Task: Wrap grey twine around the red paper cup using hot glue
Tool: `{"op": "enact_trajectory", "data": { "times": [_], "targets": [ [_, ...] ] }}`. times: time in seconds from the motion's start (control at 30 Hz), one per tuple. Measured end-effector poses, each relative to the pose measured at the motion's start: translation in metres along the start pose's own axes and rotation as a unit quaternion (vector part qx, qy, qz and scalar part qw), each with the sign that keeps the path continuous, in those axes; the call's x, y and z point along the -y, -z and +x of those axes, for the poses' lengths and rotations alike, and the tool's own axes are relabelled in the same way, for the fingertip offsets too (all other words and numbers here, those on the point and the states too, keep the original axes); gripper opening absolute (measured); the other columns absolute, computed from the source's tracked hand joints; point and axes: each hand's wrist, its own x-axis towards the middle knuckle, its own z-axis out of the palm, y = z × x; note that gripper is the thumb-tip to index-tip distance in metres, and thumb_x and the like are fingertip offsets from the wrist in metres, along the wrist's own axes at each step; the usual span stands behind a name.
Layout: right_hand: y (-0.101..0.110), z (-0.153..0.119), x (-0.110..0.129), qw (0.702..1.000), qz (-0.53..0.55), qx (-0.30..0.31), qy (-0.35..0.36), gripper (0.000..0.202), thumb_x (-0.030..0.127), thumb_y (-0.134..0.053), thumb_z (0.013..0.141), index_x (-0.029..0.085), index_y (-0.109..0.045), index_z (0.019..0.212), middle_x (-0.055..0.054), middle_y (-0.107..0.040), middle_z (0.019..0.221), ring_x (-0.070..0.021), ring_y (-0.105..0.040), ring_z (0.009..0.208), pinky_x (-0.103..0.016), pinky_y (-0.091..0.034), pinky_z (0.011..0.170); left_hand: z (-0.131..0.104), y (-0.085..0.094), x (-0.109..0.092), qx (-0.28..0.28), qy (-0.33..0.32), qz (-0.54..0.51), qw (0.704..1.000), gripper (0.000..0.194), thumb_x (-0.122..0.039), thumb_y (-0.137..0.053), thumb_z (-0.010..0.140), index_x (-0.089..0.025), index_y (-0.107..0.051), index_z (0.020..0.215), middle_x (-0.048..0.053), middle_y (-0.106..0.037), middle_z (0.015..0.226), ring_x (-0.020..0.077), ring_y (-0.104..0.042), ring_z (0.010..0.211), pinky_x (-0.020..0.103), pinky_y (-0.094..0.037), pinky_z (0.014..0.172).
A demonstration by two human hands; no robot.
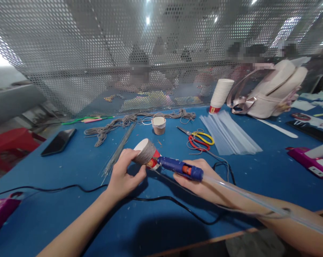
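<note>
My left hand [126,175] grips a paper cup [146,152], tilted on its side, with grey cord wound round its upper part and red print showing near its base. In my right hand [201,180] is a blue glue gun [179,167], its nozzle at the red part of the cup. A long clear glue stick [244,192] sticks out of the gun's back over my right forearm. Grey cord trails from the cup beneath the gun. Behind the cup stands a small brown-and-white cup [159,125].
Scissors [196,138], clear glue sticks [228,134] and stacked paper cups [221,94] lie right of centre. Grey cord bundles [118,123], thin wires [118,155] and a phone [59,141] are left. A backpack [273,91] is back right; black cables [172,199] cross the front.
</note>
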Motion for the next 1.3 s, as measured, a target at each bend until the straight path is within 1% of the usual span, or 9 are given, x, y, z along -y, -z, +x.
{"op": "enact_trajectory", "data": {
  "times": [0.17, 0.37, 0.6, 0.7, 0.77, 0.83, 1.0, 1.13, 1.3],
  "targets": [
    [-0.009, -0.001, -0.006, 0.998, -0.023, -0.017, 0.058, 0.026, 0.025, -0.055, 0.079, 0.020, -0.039, 0.058, 0.006, -0.040, 0.052, -0.0069, -0.030, 0.046, -0.021, -0.028, 0.048, -0.001, -0.003, -0.004, -0.002, 0.031, 0.037, 0.999, 0.024, -0.014, -0.056, 0.078, -0.019, -0.053, 0.101, 0.001, -0.056, 0.082, 0.0150, -0.054, 0.073, 0.028, -0.047, 0.065],
    [-0.018, -0.004, -0.017, 0.995, -0.022, -0.004, 0.097, 0.022, 0.028, -0.056, 0.080, 0.019, -0.044, 0.063, 0.003, -0.047, 0.057, -0.0075, -0.038, 0.049, -0.021, -0.030, 0.050, 0.000, -0.004, -0.009, -0.005, 0.046, 0.057, 0.997, 0.024, -0.018, -0.057, 0.079, -0.019, -0.053, 0.103, 0.001, -0.057, 0.082, 0.0145, -0.055, 0.073, 0.027, -0.047, 0.063],
    [-0.015, -0.004, -0.016, 0.995, -0.034, 0.002, 0.092, 0.022, 0.029, -0.054, 0.081, 0.019, -0.045, 0.063, 0.003, -0.046, 0.058, -0.0085, -0.038, 0.051, -0.022, -0.031, 0.051, 0.003, -0.003, -0.012, 0.001, 0.065, 0.049, 0.997, 0.022, -0.020, -0.057, 0.078, -0.020, -0.055, 0.100, 0.000, -0.058, 0.080, 0.0150, -0.056, 0.072, 0.028, -0.047, 0.064],
    [-0.010, -0.002, -0.011, 0.996, -0.033, -0.022, 0.081, 0.024, 0.027, -0.054, 0.080, 0.020, -0.041, 0.061, 0.005, -0.043, 0.055, -0.0081, -0.034, 0.048, -0.022, -0.030, 0.050, 0.002, -0.003, -0.011, 0.000, 0.081, 0.032, 0.996, 0.023, -0.020, -0.057, 0.078, -0.019, -0.055, 0.100, 0.001, -0.058, 0.082, 0.0155, -0.056, 0.073, 0.028, -0.048, 0.065],
    [-0.006, 0.000, -0.007, 0.997, -0.035, -0.032, 0.068, 0.026, 0.026, -0.055, 0.078, 0.021, -0.038, 0.059, 0.005, -0.040, 0.053, -0.0079, -0.031, 0.048, -0.022, -0.029, 0.049, 0.001, -0.002, -0.010, 0.002, 0.085, 0.024, 0.996, 0.023, -0.019, -0.057, 0.077, -0.019, -0.056, 0.100, 0.002, -0.059, 0.082, 0.0154, -0.056, 0.074, 0.028, -0.048, 0.066],
    [-0.002, 0.002, -0.003, 0.998, -0.031, -0.023, 0.041, 0.028, 0.027, -0.055, 0.078, 0.021, -0.037, 0.057, 0.005, -0.039, 0.052, -0.0078, -0.030, 0.048, -0.022, -0.029, 0.048, 0.000, -0.002, -0.008, 0.008, 0.084, 0.013, 0.996, 0.022, -0.018, -0.057, 0.077, -0.019, -0.056, 0.100, 0.002, -0.058, 0.084, 0.0152, -0.056, 0.074, 0.028, -0.048, 0.066],
    [0.006, 0.004, 0.000, 0.997, 0.017, -0.009, -0.071, 0.029, 0.037, -0.056, 0.078, 0.019, -0.044, 0.058, 0.004, -0.043, 0.052, -0.0081, -0.035, 0.048, -0.021, -0.029, 0.045, -0.001, 0.000, -0.003, 0.028, 0.095, -0.025, 0.995, 0.024, -0.018, -0.057, 0.078, -0.020, -0.055, 0.101, 0.002, -0.058, 0.086, 0.0149, -0.056, 0.076, 0.027, -0.048, 0.067],
    [0.011, 0.004, -0.005, 0.983, 0.073, 0.023, -0.168, 0.034, 0.048, -0.059, 0.077, 0.019, -0.050, 0.062, 0.005, -0.044, 0.048, -0.0084, -0.040, 0.043, -0.021, -0.032, 0.042, -0.001, 0.001, 0.000, 0.028, 0.089, -0.054, 0.994, 0.021, -0.018, -0.057, 0.077, -0.020, -0.056, 0.098, 0.001, -0.057, 0.082, 0.0146, -0.055, 0.073, 0.027, -0.048, 0.066],
    [0.014, 0.010, -0.010, 0.975, 0.127, 0.059, -0.174, 0.034, 0.046, -0.057, 0.077, 0.018, -0.049, 0.059, 0.006, -0.043, 0.042, -0.0070, -0.040, 0.038, -0.019, -0.031, 0.039, 0.000, 0.001, 0.001, 0.018, 0.091, -0.082, 0.992, 0.020, -0.019, -0.057, 0.076, -0.020, -0.057, 0.096, 0.001, -0.056, 0.078, 0.0146, -0.055, 0.072, 0.027, -0.047, 0.065]
  ]
}}
